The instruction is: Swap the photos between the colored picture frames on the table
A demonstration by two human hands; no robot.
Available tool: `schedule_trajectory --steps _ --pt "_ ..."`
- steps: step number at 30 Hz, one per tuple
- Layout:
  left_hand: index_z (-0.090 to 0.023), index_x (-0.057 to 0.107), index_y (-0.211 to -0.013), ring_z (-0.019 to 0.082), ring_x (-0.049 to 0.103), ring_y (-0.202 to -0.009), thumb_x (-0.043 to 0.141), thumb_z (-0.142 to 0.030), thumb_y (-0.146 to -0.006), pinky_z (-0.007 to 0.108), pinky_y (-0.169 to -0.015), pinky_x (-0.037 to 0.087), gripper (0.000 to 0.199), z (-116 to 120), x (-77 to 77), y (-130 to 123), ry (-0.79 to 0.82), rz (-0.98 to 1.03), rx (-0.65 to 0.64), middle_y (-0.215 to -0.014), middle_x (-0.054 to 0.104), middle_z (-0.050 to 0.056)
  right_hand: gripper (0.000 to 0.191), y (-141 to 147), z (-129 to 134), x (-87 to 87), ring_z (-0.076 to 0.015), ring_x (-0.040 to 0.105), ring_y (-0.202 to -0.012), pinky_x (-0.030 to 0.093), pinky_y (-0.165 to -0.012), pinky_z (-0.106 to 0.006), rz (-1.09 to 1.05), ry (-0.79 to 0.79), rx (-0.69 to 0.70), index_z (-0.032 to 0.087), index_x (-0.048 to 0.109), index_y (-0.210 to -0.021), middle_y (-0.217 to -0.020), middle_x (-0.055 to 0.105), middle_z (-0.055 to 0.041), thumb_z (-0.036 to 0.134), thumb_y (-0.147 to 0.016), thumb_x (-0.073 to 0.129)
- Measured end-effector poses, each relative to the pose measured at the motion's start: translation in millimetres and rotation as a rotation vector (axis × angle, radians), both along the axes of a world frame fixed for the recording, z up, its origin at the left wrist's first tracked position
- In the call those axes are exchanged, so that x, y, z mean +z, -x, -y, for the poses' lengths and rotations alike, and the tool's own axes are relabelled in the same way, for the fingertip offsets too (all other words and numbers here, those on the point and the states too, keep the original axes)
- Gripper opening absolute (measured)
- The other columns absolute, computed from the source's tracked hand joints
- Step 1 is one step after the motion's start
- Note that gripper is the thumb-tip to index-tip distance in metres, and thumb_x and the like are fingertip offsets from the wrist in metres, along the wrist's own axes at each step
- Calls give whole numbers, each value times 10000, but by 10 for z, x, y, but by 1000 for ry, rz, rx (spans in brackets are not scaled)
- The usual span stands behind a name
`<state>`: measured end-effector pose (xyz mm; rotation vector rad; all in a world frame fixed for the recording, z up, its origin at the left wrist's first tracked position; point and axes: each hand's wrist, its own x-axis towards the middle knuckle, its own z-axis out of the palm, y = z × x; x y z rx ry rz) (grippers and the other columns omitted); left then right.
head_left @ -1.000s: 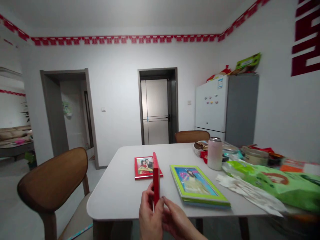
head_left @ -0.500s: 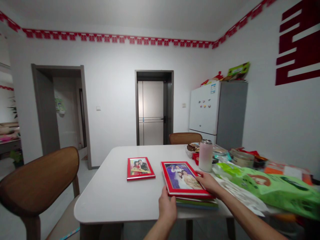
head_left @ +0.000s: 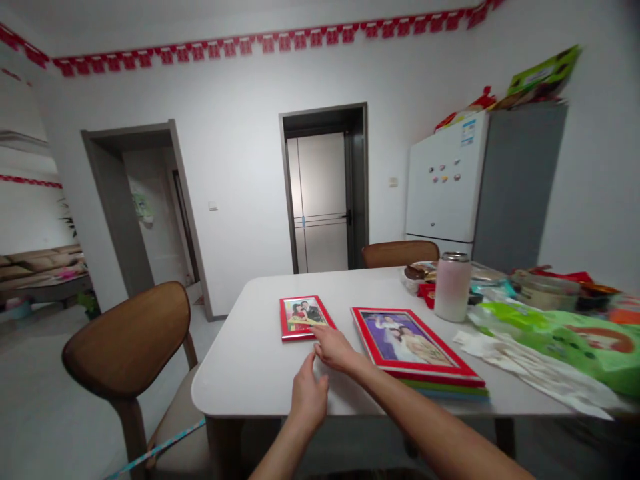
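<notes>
A small red picture frame (head_left: 295,335) with a photo of a couple lies face up on the white table (head_left: 250,373). My right hand (head_left: 336,348) reaches across to its lower right corner, the fingertips over or touching the near edge and the thumb apart below. My left hand (head_left: 309,395) is just in front, empty, index finger pointing forward and thumb spread. To the right, a larger red picture frame (head_left: 370,343) with a wedding photo rests on a stack of thin green and blue items (head_left: 445,389). Neither hand touches that stack.
A pinkish bottle (head_left: 453,287) stands behind the larger frame. At right are white gloves or cloth (head_left: 530,367), a green plastic bag (head_left: 560,340) and several containers. Brown chairs stand at the left (head_left: 130,340) and far side (head_left: 400,253) of the table.
Both hands have let go of the larger frame, which lies on the stack. They have moved left, the right hand to the small frame. The view has shifted too.
</notes>
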<state>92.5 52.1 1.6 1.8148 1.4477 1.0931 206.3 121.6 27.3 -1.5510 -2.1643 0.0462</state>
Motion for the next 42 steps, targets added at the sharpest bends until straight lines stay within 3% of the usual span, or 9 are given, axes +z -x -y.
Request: schedule_trajectory --steps 6,15,21,24,27,31,34,38,42 --pt "-105 444 -1145 183 417 -1117 478 -117 -666 291 -960 285 480 46 -43 261 -53 -67 35 -1202 479 107 501 164 -220 -245 -273 386 -1105 279 -896 -430 2 48 -1 131 490 -1124 -1210 457 -139 125 -625 444" --pt "-130 404 -1182 273 305 -1188 594 -162 -563 458 -1005 165 648 319 -79 169 -210 -438 -166 -1266 405 114 457 -107 924 -344 -188 492 -1002 356 -904 -342 -317 44 268 205 604 -970 -1051 570 -71 83 -608 354" --pt "-145 500 -1070 245 454 -1070 448 -104 -698 390 -908 346 378 431 -10 17 -239 -534 -161 -1133 533 111 365 -329 1114 -218 -230 486 -1038 381 -900 -373 -655 -61 -45 216 583 -1001 -1093 563 -81 334 -695 422" --pt "-148 472 -1099 237 472 -1049 454 -144 -718 374 -906 356 381 457 110 91 -296 -389 -91 -1126 535 111 489 -263 1074 -119 -227 482 -1049 405 -878 -360 -822 -53 -95 191 483 -1138 -1174 508 -101 428 -717 409" --pt "-169 424 -1125 208 464 -1069 417 -199 -761 338 -900 371 365 513 207 212 -358 -75 19 -1156 513 99 582 -44 1052 0 -221 442 -1102 383 -904 -361 -893 25 59 183 380 -1228 -1248 440 -106 478 -728 413" --pt "-184 421 -1046 197 533 -985 422 -280 -776 309 -821 430 286 613 266 373 -317 341 114 -1061 568 94 636 284 1046 86 -214 371 -1163 298 -974 -383 -726 49 336 172 356 -1245 -1281 399 -112 481 -702 480" --pt "-188 309 -1136 196 554 -954 488 -325 -742 308 -797 449 455 674 272 504 -235 589 167 -1070 562 105 572 390 1058 40 -216 346 -1181 263 -991 -402 -558 82 401 179 408 -1215 -1283 393 -121 461 -721 469" --pt "-215 147 -1260 179 508 -1025 542 -284 -704 286 -848 419 685 679 103 706 -178 723 195 -1172 494 100 609 330 1096 -150 -241 339 -1179 270 -982 -413 -347 99 430 168 421 -1211 -1285 381 -146 425 -671 539" --pt "-164 271 -1228 196 540 -979 594 -271 -650 285 -833 428 671 630 -237 872 -59 804 244 -1097 556 110 552 153 1138 -326 -275 313 -1185 246 -979 -456 -207 90 364 207 458 -1186 -1277 396 -128 384 -669 540"
